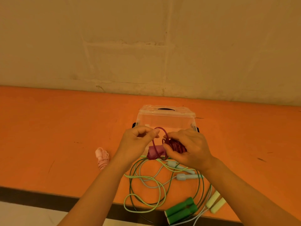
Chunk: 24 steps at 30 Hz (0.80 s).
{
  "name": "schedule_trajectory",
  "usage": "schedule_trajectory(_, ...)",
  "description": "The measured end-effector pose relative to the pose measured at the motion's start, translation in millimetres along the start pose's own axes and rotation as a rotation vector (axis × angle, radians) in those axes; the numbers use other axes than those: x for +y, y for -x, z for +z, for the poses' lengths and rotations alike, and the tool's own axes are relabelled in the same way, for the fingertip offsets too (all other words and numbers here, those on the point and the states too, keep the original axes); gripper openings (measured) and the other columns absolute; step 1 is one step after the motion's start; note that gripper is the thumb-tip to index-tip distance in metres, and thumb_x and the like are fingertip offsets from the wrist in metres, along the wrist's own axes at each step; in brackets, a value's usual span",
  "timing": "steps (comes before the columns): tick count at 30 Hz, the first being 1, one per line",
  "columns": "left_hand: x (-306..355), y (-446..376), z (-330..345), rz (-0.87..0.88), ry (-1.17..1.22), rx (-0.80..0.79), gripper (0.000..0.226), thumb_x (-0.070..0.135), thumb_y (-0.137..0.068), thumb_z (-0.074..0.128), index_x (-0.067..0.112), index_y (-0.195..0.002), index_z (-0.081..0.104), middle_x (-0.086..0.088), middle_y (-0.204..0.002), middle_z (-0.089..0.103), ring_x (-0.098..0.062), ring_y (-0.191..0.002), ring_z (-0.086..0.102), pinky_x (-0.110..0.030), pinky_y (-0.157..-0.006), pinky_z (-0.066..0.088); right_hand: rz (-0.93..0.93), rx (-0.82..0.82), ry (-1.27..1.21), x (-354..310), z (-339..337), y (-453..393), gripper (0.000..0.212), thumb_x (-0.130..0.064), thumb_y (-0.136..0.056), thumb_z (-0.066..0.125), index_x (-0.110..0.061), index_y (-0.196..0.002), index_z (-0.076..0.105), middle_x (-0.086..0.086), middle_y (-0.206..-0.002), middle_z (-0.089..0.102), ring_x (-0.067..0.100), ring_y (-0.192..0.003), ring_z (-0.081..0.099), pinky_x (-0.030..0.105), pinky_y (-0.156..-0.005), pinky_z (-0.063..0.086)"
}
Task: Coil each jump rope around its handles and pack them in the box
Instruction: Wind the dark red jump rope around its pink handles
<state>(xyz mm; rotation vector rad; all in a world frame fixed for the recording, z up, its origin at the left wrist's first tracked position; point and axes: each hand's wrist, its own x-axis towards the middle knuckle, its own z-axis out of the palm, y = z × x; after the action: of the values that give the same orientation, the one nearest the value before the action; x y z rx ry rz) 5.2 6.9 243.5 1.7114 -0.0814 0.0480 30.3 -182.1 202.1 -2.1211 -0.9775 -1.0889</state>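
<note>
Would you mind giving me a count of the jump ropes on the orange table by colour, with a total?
Dark red jump rope, being coiled in both hands: 1
Pale pink jump rope, already coiled: 1
Light blue-handled jump rope, loose: 1
Dark green-handled jump rope, loose: 1
Pale yellow-handled jump rope, loose: 1
Total: 5 jump ropes

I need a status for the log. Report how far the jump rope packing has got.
Done: the pink rope lies coiled on the orange table. In hand: the left hand and right hand wind the maroon rope. Left: three loose ropes, by the green handles, yellow handles and pale blue handles. Nothing visibly packed in the clear box.
</note>
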Motion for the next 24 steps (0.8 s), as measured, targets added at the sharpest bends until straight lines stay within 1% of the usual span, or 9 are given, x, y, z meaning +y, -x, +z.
schedule_trajectory(3,0,1,15,-0.073,0.037,0.072,0.017,0.025,-0.085,0.068,0.017,-0.07,0.072,0.012,-0.066,0.066,0.004,-0.063,0.056,-0.019,-0.065,0.044,-0.008,0.001,0.003,-4,7,4,0.029,-0.033,-0.083,0.07,-0.005,-0.087,0.071,0.002,-0.072,0.067,0.016,-0.063,0.059,0.029,-0.057,0.046)
schedule_trajectory(7,-2,0,28,-0.153,0.147,0.167,0.022,0.024,-0.083,0.07,0.023,-0.061,0.071,-0.002,-0.078,0.071,-0.016,-0.084,0.066,-0.043,-0.087,0.053,0.018,-0.009,0.006,0,10,8,0.027,-0.034,-0.083,0.07,-0.009,-0.094,0.066,0.002,-0.075,0.068,0.018,-0.065,0.06,0.034,-0.058,0.047)
schedule_trajectory(10,1,-1,34,-0.173,0.236,0.243,0.025,0.021,-0.083,0.071,0.024,-0.059,0.071,-0.005,-0.078,0.071,-0.018,-0.084,0.067,-0.051,-0.089,0.052,0.043,-0.031,0.022,1,11,8,0.029,-0.036,-0.088,0.066,-0.008,-0.095,0.068,0.003,-0.075,0.067,0.021,-0.064,0.061,0.037,-0.057,0.047)
schedule_trajectory(12,5,-3,37,-0.17,0.287,0.293,0.024,0.019,-0.082,0.072,0.023,-0.058,0.072,-0.001,-0.074,0.071,-0.008,-0.077,0.066,-0.047,-0.083,0.054,0.046,-0.036,0.068,0,12,7,0.032,-0.038,-0.089,0.064,-0.006,-0.093,0.071,0.003,-0.073,0.066,0.02,-0.064,0.06,0.034,-0.057,0.046)
schedule_trajectory(14,8,-3,40,-0.165,0.315,0.33,0.025,0.017,-0.081,0.073,0.022,-0.057,0.071,0.008,-0.072,0.071,-0.001,-0.071,0.064,-0.037,-0.072,0.052,0.033,-0.048,0.088,-2,13,4,0.037,-0.043,-0.088,0.063,-0.007,-0.092,0.072,0.002,-0.075,0.067,0.017,-0.066,0.058,0.029,-0.058,0.043)
schedule_trajectory(16,9,-2,44,-0.147,0.315,0.32,0.026,0.013,-0.082,0.072,0.02,-0.057,0.069,0.013,-0.078,0.071,0.003,-0.073,0.064,-0.025,-0.068,0.05,0.02,-0.074,0.061,-3,16,3,0.045,-0.05,-0.087,0.06,-0.007,-0.091,0.072,0.001,-0.081,0.07,0.016,-0.069,0.059,0.029,-0.06,0.042)
schedule_trajectory(18,8,-1,46,-0.127,0.305,0.293,0.029,0.011,-0.082,0.071,0.021,-0.055,0.067,0.012,-0.087,0.072,0.004,-0.079,0.065,-0.019,-0.069,0.048,0.021,-0.089,0.044,-4,19,5,0.05,-0.054,-0.089,0.056,-0.007,-0.09,0.073,0.001,-0.085,0.071,0.018,-0.07,0.063,0.032,-0.059,0.045)
schedule_trajectory(22,4,-2,46,-0.126,0.293,0.266,0.022,0.019,-0.081,0.072,0.022,-0.059,0.07,0.015,-0.098,0.07,-0.01,-0.084,0.066,-0.028,-0.057,0.048,0.049,-0.032,0.07,-8,23,2,0.032,-0.04,-0.089,0.062,-0.01,-0.086,0.075,-0.001,-0.085,0.072,0.017,-0.068,0.063,0.032,-0.056,0.044)
schedule_trajectory(24,5,-2,46,-0.099,0.282,0.256,0.022,0.022,-0.081,0.073,0.024,-0.06,0.071,0.016,-0.099,0.069,-0.012,-0.091,0.065,-0.028,-0.058,0.047,0.096,-0.018,0.048,-9,25,0,0.023,-0.033,-0.086,0.065,-0.012,-0.087,0.076,-0.002,-0.087,0.073,0.018,-0.068,0.064,0.034,-0.056,0.046)
